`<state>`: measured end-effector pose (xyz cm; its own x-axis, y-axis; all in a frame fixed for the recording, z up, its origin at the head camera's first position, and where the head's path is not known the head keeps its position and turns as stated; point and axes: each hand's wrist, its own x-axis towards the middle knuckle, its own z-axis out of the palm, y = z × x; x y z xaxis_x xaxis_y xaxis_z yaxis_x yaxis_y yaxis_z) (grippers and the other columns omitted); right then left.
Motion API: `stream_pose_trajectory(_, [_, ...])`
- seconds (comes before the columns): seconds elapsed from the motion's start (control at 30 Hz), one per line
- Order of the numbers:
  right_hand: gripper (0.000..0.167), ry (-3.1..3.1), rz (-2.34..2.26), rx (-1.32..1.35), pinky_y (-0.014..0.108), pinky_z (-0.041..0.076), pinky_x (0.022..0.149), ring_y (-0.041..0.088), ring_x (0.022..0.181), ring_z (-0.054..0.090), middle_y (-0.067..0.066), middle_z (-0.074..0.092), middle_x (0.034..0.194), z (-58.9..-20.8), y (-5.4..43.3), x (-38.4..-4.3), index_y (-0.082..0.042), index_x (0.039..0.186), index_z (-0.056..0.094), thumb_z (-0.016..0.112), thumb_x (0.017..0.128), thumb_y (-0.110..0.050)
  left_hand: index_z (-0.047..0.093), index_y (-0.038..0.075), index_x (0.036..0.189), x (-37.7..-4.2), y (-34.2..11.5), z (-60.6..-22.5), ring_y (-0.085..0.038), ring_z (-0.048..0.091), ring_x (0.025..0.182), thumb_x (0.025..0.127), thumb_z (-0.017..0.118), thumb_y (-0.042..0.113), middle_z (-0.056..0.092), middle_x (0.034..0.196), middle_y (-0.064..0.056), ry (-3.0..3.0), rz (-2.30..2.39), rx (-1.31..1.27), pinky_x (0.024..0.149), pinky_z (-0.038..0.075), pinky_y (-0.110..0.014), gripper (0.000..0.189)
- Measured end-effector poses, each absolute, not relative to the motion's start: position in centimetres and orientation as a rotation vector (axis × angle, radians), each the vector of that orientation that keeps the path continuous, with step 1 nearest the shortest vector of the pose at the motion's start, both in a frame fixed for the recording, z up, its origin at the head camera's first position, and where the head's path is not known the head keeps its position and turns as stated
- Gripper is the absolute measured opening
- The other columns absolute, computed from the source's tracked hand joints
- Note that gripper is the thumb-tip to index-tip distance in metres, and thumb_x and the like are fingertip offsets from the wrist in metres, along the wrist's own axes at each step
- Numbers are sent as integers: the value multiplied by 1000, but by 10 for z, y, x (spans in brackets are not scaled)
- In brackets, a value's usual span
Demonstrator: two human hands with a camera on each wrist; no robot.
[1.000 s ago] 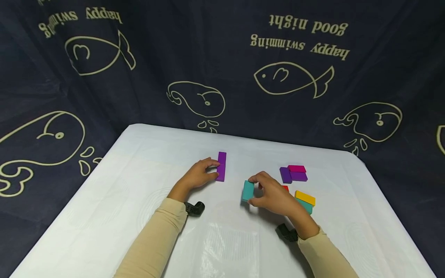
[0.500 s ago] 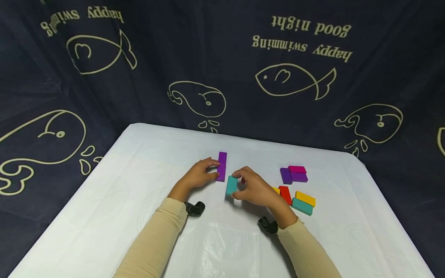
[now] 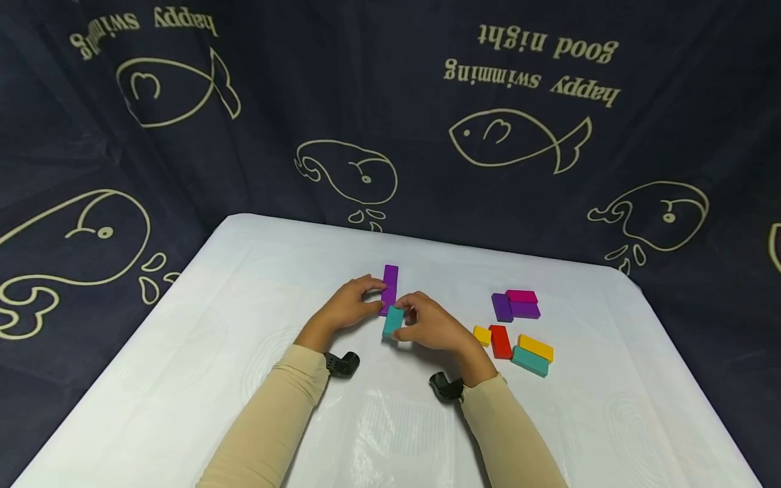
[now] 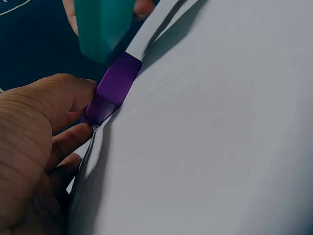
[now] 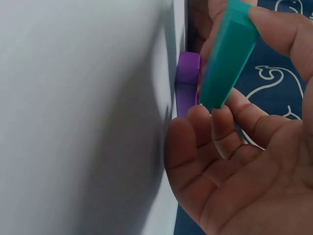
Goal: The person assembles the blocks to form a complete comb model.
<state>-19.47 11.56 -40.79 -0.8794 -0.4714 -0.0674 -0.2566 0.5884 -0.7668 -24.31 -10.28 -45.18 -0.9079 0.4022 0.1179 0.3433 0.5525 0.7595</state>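
Observation:
Two purple blocks (image 3: pixel 389 288) lie end to end in a row on the white table. My left hand (image 3: pixel 350 303) is beside their left side, thumb and fingertips touching it without wrapping round. My right hand (image 3: pixel 433 322) pinches a teal block (image 3: pixel 393 322) between thumb and fingers, at the near end of the purple row. In the right wrist view the teal block (image 5: pixel 229 56) is tilted, with the purple blocks (image 5: pixel 188 73) just behind. The left wrist view has the teal block (image 4: pixel 102 29) raised over the near purple block (image 4: pixel 119 78).
Over to the right lie a yellow block (image 3: pixel 482 335), a red block (image 3: pixel 501 342), another yellow block (image 3: pixel 535 348) and a second teal block (image 3: pixel 530 361). Behind them are a dark purple block (image 3: pixel 502 308), a pink block (image 3: pixel 521 296) and a purple block (image 3: pixel 525 310). A dark printed cloth (image 3: pixel 421 203) hangs beyond the table.
My right hand has carried the teal block leftward to the near end of the purple row, uncovering the red and yellow blocks. The left hand has stayed in place.

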Motion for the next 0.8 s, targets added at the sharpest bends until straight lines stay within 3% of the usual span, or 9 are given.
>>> stream_pose_trajectory(0.27, [49, 2541, -1155, -656, 34, 47, 84, 20, 93, 52, 8, 54, 105, -414, 110, -195, -1, 119, 60, 81, 77, -12, 64, 8, 130, -243, -104, -451, -33, 32, 144, 90, 68, 18, 54, 143, -13, 2712, 1292, 652, 117, 25, -50, 41])
stream_pose_trajectory(0.6, [48, 2631, -980, -690, 40, 44, 100, 23, 106, 50, 9, 53, 116, -416, 102, -189, -3, 118, 60, 82, 77, -13, 64, 10, 130, -242, -102, -450, -33, 33, 144, 90, 69, 19, 54, 143, -13, 2707, 1294, 640, 117, 25, -50, 41])
stream_pose_trajectory(0.8, [50, 2638, -974, -686, 43, 43, 102, 25, 110, 49, 11, 52, 119, -418, 99, -187, -4, 119, 58, 82, 76, -13, 64, 10, 130, -243, -103, -451, -32, 33, 144, 90, 69, 19, 55, 142, -13, 2713, 1288, 646, 117, 26, -49, 41])
